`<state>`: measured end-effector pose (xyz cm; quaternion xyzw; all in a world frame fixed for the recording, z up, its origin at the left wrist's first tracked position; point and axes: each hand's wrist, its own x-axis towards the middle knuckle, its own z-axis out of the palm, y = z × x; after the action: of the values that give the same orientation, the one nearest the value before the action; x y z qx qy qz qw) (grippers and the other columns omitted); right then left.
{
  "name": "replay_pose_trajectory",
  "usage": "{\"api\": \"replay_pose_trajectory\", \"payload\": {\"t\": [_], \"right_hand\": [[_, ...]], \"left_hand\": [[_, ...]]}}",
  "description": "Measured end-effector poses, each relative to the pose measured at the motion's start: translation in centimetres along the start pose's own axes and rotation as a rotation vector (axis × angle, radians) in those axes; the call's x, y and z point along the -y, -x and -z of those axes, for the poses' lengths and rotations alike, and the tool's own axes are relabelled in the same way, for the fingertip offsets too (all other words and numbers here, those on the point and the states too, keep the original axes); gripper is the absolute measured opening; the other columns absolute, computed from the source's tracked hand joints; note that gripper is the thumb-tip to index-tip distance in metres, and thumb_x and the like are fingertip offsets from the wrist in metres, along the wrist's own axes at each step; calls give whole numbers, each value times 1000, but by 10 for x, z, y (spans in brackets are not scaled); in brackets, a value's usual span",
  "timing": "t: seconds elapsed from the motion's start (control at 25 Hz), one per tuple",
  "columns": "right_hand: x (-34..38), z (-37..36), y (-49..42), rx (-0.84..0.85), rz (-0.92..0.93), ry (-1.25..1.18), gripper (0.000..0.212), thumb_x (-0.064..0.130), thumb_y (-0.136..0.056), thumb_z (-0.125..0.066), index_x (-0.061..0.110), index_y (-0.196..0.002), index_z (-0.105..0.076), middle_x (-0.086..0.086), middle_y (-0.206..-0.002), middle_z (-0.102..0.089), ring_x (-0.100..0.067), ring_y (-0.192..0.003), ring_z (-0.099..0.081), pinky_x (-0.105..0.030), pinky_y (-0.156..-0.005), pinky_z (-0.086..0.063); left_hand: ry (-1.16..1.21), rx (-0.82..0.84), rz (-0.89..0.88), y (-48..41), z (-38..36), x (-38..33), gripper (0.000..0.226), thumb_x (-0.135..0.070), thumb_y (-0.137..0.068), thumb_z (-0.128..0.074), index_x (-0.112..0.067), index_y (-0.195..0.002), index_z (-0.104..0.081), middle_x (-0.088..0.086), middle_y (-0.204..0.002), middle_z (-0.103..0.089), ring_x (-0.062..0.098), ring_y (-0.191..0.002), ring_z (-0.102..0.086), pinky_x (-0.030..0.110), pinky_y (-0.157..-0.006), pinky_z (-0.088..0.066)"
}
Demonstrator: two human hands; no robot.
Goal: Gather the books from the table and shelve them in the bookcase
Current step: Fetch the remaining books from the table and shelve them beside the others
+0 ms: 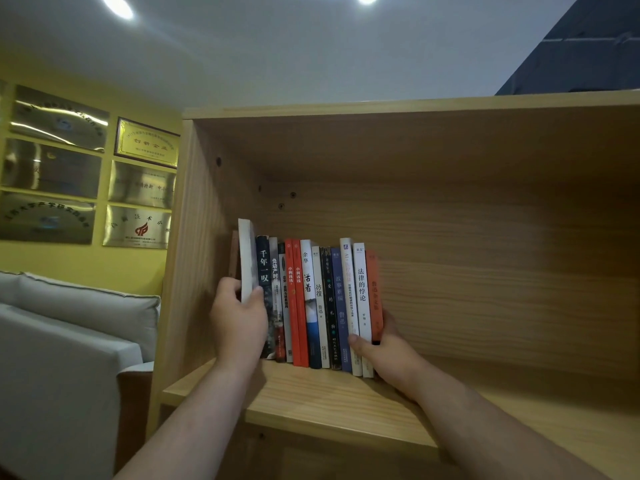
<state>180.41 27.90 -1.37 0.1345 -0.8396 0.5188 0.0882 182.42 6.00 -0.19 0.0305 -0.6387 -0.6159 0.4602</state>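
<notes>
Wooden bookcase (450, 237) with a row of upright books (311, 306) on its shelf, left hand (239, 320) gripping a pale book (246, 258) at the row's left end, right hand (384, 351) holding the orange book (374, 292) at the right end, plaques (90, 168) on a yellow wall, grey sofa (69, 341) at left

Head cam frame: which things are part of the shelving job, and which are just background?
Job: left hand gripping the pale book; right hand holding the orange end book; row of books; bookcase shelf.
Background: wall plaques; sofa; ceiling lights.
</notes>
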Motion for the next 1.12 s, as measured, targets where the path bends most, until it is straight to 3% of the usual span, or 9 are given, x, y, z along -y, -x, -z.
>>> {"api": "replay_pose_trajectory", "payload": {"t": [0.12,0.32,0.48,0.56,0.68,0.8,0.92,1.0,1.12], "right_hand": [[7,1,4,-15,-8,-4,81,26,-94,-67,35,-156,-16,0,-144,-55,-23,-132,-55,-45,-110,-46],[9,8,5,-38,-40,-63,62,33,-91,-71,33,-144,-39,2,-124,-65,-20,-114,-66,-45,-99,-56],[29,28,21,-198,51,-437,27,45,-97,-58,22,-110,-65,-9,-95,-74,-27,-87,-74,-42,-72,-60],[35,46,26,-178,111,-429,44,53,-93,-53,14,-107,-69,-13,-96,-76,-33,-90,-73,-41,-73,-59],[29,69,32,-113,55,-468,29,36,-97,-60,16,-117,-64,-11,-98,-80,-30,-86,-76,-45,-73,-61],[23,87,38,-228,45,-506,21,29,-99,-61,17,-116,-62,-13,-99,-80,-34,-87,-76,-56,-82,-61],[19,107,42,-438,105,-522,15,20,-98,-63,16,-113,-61,-13,-99,-77,-34,-87,-75,-54,-78,-62],[14,107,44,-527,109,-388,18,9,-96,-60,17,-112,-58,-7,-104,-71,-23,-88,-70,-42,-68,-60],[15,78,44,-464,96,-100,36,-4,-91,-55,25,-111,-51,5,-100,-65,-12,-89,-64,-27,-67,-57]], "left_hand": [[-25,-55,-188,21,23,-24,10,-23,-99,-59,-16,-102,-53,-9,-91,-60,4,-77,-63,14,-48,-47],[65,-169,-283,41,37,-61,14,-29,-101,-54,-18,-102,-46,-11,-88,-57,5,-74,-61,23,-50,-44],[375,126,25,44,0,-66,9,-26,-102,-54,-19,-96,-55,8,-94,-72,29,-76,-74,40,-57,-57],[499,323,200,49,-24,-67,11,-26,-103,-52,-18,-100,-58,11,-96,-76,31,-76,-77,46,-63,-61],[437,490,229,56,-55,-70,17,-30,-104,-49,-17,-106,-61,11,-96,-78,30,-77,-78,45,-62,-62],[319,589,204,48,-71,-71,21,-31,-104,-50,-20,-117,-63,4,-104,-76,18,-78,-77,33,-60,-61],[75,411,43,28,-66,-48,33,-33,-101,-55,-20,-131,-57,-5,-112,-64,11,-97,-65,28,-76,-53],[-112,173,-37,16,-53,-24,38,-36,-94,-62,-22,-128,-54,-1,-120,-55,21,-112,-57,41,-90,-53],[-180,-1,216,-4,-38,1,67,-37,-82,-77,-15,-133,-41,13,-139,-39,36,-127,-45,59,-102,-46]]}}
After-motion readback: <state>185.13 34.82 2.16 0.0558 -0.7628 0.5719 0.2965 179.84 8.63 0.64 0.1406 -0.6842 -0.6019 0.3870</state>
